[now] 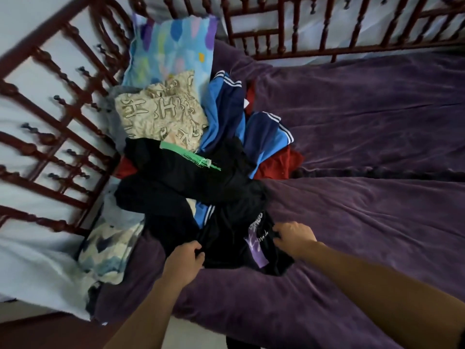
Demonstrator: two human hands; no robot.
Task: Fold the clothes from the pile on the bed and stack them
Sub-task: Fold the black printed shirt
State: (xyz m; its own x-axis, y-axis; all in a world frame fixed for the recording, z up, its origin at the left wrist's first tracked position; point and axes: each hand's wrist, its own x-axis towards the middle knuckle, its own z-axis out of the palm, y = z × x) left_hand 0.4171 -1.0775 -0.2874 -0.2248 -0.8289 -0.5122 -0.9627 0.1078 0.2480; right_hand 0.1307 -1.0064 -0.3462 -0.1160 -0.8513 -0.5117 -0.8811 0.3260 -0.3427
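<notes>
A pile of clothes [201,152] lies at the left side of the bed: a black garment with a green print [186,162], blue tops with white stripes [226,109], a red piece [279,162] and a beige patterned cloth [161,114]. At the pile's near edge lies a black shirt with a purple print [234,245]. My left hand [185,260] grips its left edge. My right hand [294,238] pinches the cloth beside the print.
A purple blanket [352,222] covers the bed, with open room to the right of the pile. A dark red wooden rail [50,137] runs along the left and another at the far side [327,34]. A blue patterned pillow [173,49] leans at the corner.
</notes>
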